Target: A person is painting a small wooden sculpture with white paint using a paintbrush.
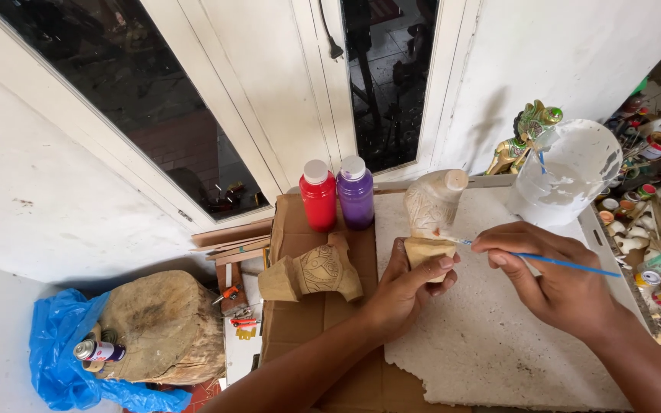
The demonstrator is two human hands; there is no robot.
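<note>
Seated low over a white foam board (491, 344), a person steadies a pale carved wooden figure (431, 210) with the left hand (403, 294), fingers wrapped tight around its bare wood base, while the right hand (556, 279) pinches a thin blue paintbrush (568, 264), its tip touching the figure's side. Just behind stand a red paint bottle (318, 196) and a purple paint bottle (355, 193) on brown cardboard (300, 321), beside an unpainted carved block (311, 274). A white plastic cup (568, 172) sits at the board's far right corner, near a green and gold figurine (528, 134)
</note>
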